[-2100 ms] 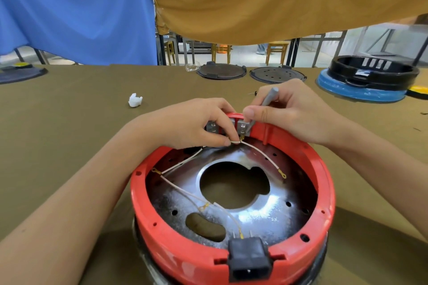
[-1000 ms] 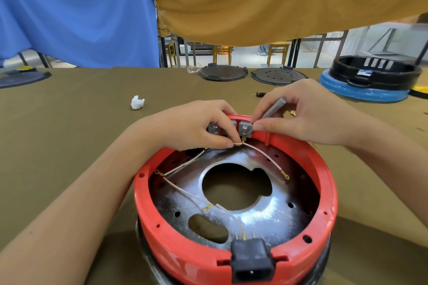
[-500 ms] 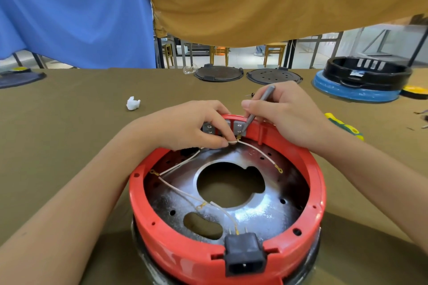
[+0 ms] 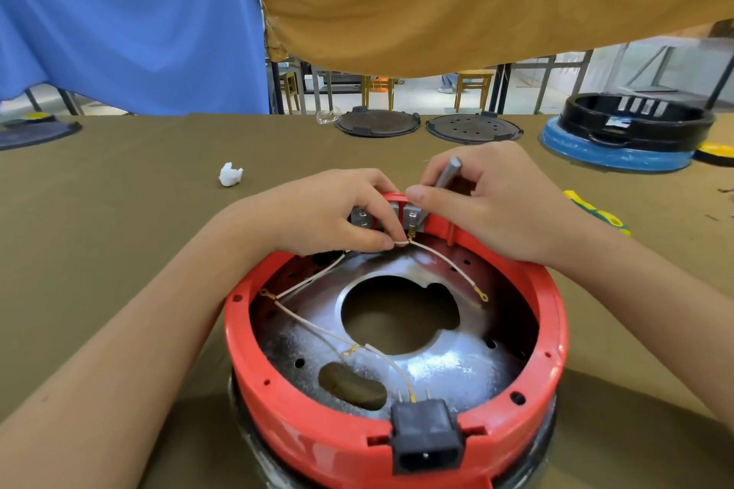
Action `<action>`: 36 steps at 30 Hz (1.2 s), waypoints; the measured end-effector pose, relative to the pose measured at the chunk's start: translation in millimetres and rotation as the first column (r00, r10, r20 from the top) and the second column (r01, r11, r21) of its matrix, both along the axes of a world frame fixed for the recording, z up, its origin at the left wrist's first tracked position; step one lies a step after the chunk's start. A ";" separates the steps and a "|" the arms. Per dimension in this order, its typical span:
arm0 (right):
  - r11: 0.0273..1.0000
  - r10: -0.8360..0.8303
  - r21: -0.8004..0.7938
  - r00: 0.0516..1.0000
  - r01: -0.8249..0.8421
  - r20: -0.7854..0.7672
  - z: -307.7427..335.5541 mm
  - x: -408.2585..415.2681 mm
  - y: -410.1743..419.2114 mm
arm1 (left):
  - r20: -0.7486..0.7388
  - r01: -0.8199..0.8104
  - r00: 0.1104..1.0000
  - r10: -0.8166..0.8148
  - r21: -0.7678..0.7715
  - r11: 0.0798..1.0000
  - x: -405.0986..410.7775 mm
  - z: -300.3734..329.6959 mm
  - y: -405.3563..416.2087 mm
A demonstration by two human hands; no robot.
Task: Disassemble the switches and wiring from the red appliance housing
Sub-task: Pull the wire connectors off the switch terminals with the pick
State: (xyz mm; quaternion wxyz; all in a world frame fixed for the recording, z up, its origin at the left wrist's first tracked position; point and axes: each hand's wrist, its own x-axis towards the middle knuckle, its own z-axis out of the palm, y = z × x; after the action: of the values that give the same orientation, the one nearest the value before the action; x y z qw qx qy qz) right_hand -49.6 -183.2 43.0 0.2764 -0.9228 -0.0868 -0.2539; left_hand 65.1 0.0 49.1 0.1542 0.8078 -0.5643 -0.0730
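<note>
While the grey tool [image 4: 448,173] is tilted steeper than a moment ago:
Housing [image 4: 552,314]: central on counter [image 4: 119,234].
Left hand [image 4: 317,210]: wire [image 4: 445,262] pinched beside far-rim switch [image 4: 413,219].
Right hand [image 4: 496,202]: tool gripped, prying judged underway.

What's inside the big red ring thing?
Inside the red housing lies a shiny metal plate with a big hole, thin white wires and two grey switches at the far rim. The left hand partly covers one switch.
</note>
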 end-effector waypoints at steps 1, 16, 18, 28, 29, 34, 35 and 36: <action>1.000 0.002 0.008 1.000 -0.002 -0.005 0.0 0.7 -0.5 | 0.001 0.000 1.000 0.000 0.000 1.000 0.1 0.0 0.1; 0.947 -0.032 0.315 0.994 0.064 -0.104 -3.1 10.5 -2.3 | -0.044 0.007 0.999 -0.008 -0.026 1.000 -1.8 0.7 -0.4; 0.945 -0.028 0.320 0.994 0.060 -0.105 -3.0 10.9 -2.9 | -0.044 0.009 0.999 -0.010 -0.025 1.000 -1.4 0.6 -0.3; 0.955 -0.018 0.296 0.999 0.031 -0.046 -3.1 6.7 -1.1 | -0.052 0.003 0.999 -0.004 -0.026 1.000 -2.2 0.5 0.1; 0.957 -0.019 0.287 0.999 0.031 -0.042 -2.8 6.1 -0.4 | -0.048 0.001 0.999 -0.003 -0.026 1.000 -2.7 0.6 0.0; 0.962 0.010 0.272 0.998 0.005 -0.056 -1.2 4.4 -0.9 | -0.023 -0.025 1.000 0.022 -0.148 0.989 -4.2 4.0 1.8; 0.955 0.032 0.296 0.999 -0.019 -0.041 -1.6 4.0 -1.4 | -0.013 -0.031 1.000 0.029 -0.179 0.983 -4.5 4.9 2.4; 0.946 0.058 0.320 0.998 -0.048 -0.023 -1.8 3.5 -1.7 | 0.000 -0.035 0.999 0.036 -0.204 0.978 -4.2 5.8 3.2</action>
State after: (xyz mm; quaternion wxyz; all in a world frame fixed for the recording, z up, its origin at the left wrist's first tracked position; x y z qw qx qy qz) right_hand -46.2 -184.9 41.2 0.4299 -0.8673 -0.0650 -0.2423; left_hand 60.8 3.1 54.9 0.2363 0.7978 -0.5545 -0.0106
